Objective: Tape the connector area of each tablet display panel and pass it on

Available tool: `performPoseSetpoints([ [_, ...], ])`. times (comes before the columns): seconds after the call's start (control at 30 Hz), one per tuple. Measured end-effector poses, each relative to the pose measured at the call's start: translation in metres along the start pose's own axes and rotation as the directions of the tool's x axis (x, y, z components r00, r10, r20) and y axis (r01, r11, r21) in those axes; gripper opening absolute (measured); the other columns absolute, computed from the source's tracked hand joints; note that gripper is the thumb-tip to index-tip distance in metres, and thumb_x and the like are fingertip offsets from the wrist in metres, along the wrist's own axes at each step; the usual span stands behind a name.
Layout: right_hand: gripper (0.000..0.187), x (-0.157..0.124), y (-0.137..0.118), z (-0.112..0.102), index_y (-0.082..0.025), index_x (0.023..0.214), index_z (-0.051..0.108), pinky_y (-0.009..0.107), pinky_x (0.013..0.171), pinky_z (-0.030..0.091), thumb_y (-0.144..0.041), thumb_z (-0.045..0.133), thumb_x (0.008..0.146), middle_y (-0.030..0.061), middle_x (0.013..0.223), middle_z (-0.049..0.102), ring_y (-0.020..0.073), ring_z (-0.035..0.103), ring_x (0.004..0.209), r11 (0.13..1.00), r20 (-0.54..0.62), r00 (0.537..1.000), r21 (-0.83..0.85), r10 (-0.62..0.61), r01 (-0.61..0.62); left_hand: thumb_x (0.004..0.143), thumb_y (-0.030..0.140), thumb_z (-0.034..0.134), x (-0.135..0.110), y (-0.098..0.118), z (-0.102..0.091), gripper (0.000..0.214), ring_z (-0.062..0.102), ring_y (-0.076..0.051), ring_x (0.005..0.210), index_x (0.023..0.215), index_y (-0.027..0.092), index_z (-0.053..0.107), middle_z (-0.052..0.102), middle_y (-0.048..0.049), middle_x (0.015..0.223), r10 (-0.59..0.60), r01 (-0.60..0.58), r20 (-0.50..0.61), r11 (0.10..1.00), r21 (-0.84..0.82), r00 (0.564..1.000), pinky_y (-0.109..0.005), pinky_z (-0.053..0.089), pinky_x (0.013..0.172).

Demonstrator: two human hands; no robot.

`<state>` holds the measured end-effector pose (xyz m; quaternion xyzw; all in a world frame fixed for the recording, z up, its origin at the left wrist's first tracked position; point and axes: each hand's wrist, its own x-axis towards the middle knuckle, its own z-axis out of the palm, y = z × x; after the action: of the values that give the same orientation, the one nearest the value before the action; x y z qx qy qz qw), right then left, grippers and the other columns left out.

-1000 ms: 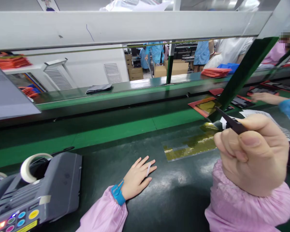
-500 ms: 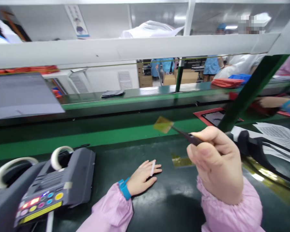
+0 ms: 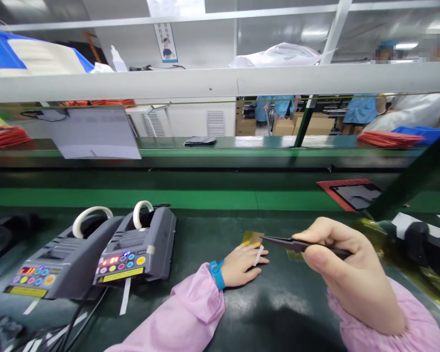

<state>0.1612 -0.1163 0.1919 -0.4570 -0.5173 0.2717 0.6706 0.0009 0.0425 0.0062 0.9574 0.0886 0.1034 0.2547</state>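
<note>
My left hand (image 3: 240, 266) lies flat on the dark green bench, fingers spread and palm down, with a blue band around the wrist. A narrow white tape strip (image 3: 258, 255) is across its fingers. My right hand (image 3: 346, 266) is closed around black tweezers (image 3: 297, 243) that point left. At their tip is a small square of amber translucent film (image 3: 253, 237), overlapping the left fingertips in view; some fingers show yellow through it. Whether the film touches the hand, I cannot tell. Another amber film piece (image 3: 294, 255) lies on the bench, partly hidden behind the tweezers and right hand.
Two grey tape dispensers (image 3: 135, 249) with white tape rolls stand on the left, cables in front. A red sheet with a dark panel (image 3: 352, 192) lies at the back right. A green post (image 3: 418, 171) rises at right, with a black strapped object (image 3: 421, 244) and more amber film near it.
My right hand has lowered the tweezers, bringing the amber film from above the bench down to my left fingertips. The camera has turned left; my left hand remains flat.
</note>
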Motion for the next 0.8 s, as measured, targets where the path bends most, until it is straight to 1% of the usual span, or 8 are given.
performPoseSetpoints([
  [0.23,0.02,0.0007,0.0004,0.0038,-0.023,0.079,0.082,0.021,0.038,0.04,-0.042,0.087,0.08,0.0004,0.056,0.063,0.007,0.042,0.038,0.999,-0.019,1.0,0.04,0.002,-0.001,0.1,0.032,0.054,0.0028,-0.004,0.0044,0.041,0.042,-0.026,0.155,0.141,0.03,0.062,0.056,-0.0037,0.159,0.007,-0.008,0.019,1.0,0.01,1.0,-0.052,0.03,0.129],
  [0.37,0.018,0.0011,-0.0007,0.0026,-0.024,0.081,0.081,0.023,0.04,0.041,-0.04,0.089,0.08,-0.0033,0.051,0.055,0.0067,0.038,0.037,0.998,-0.037,0.999,0.055,-0.002,0.004,0.1,0.031,0.054,0.0044,-0.0066,0.0056,0.041,0.038,-0.025,0.157,0.141,0.031,0.061,0.056,-0.0025,0.159,0.014,-0.014,0.037,1.0,0.001,0.999,-0.053,0.026,0.13],
  [0.5,0.017,0.0012,0.0,0.0022,-0.026,0.083,0.08,0.027,0.045,0.043,-0.04,0.088,0.081,-0.0065,0.047,0.048,0.0079,0.037,0.037,0.999,-0.054,0.999,0.051,0.003,-0.001,0.101,0.033,0.054,0.005,-0.0067,0.0062,0.042,0.038,-0.026,0.157,0.142,0.03,0.06,0.056,-0.0045,0.159,0.006,-0.005,0.044,1.0,-0.011,0.999,-0.054,0.024,0.131],
  [0.7,0.019,0.002,0.001,0.0046,-0.028,0.082,0.08,0.025,0.04,0.028,-0.044,0.089,0.078,-0.0086,0.045,0.037,0.0074,0.027,0.039,0.998,-0.098,0.995,0.054,0.022,-0.017,0.101,0.031,0.054,0.0067,-0.0052,0.0063,0.042,0.035,-0.027,0.158,0.142,0.029,0.061,0.054,-0.0046,0.16,-0.002,0.004,0.056,1.0,-0.029,0.998,-0.054,0.024,0.131],
  [0.8,0.02,0.0023,0.0002,0.0062,-0.026,0.083,0.08,0.024,0.042,0.028,-0.044,0.089,0.079,-0.0091,0.047,0.036,0.0064,0.026,0.041,0.998,-0.113,0.993,0.065,0.03,-0.023,0.102,0.03,0.054,0.0069,-0.0044,0.0058,0.041,0.035,-0.027,0.158,0.142,0.028,0.061,0.054,-0.0052,0.16,-0.003,0.006,0.063,0.999,-0.032,0.998,-0.054,0.023,0.131],
])
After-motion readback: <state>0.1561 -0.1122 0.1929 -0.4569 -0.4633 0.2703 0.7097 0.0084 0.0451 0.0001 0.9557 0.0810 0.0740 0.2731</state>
